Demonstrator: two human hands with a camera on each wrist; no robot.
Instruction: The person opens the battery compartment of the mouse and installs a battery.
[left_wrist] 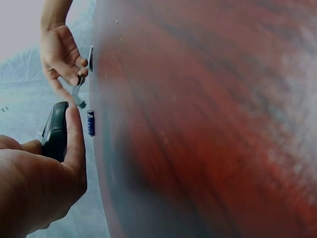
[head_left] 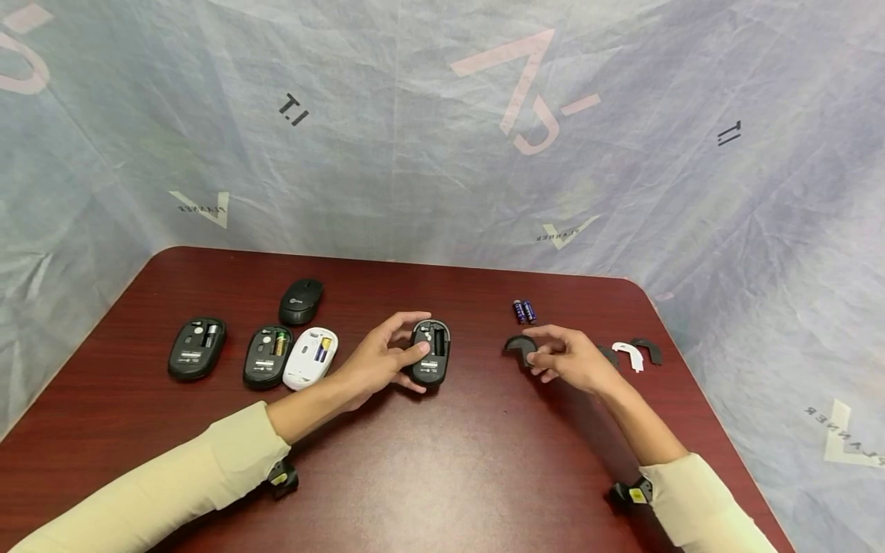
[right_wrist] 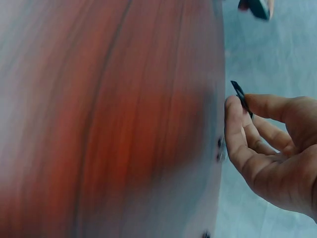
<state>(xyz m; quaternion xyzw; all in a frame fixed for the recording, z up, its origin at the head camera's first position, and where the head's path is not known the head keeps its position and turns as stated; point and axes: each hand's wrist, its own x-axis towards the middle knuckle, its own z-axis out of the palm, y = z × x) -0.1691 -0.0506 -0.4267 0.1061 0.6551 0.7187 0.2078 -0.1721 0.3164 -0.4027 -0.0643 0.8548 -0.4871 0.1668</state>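
Note:
My left hand (head_left: 387, 357) grips a black computer mouse (head_left: 430, 352) lying upside down on the table, its battery bay uncovered; the same mouse (left_wrist: 54, 131) shows edge-on past my thumb in the left wrist view. My right hand (head_left: 563, 357) pinches a black curved battery cover (head_left: 520, 346) between thumb and fingers, just right of the mouse. The cover (right_wrist: 241, 97) appears as a thin dark edge at my fingertips in the right wrist view. Two blue batteries (head_left: 524, 311) lie beyond the cover.
Left of my hands lie two more upturned black mice (head_left: 197, 348), (head_left: 267, 355), a white one (head_left: 310, 358) and an upright black one (head_left: 300, 300). A white cover (head_left: 628, 355) and black covers (head_left: 648, 349) lie at the right. The dark red table (head_left: 442, 461) ends near them.

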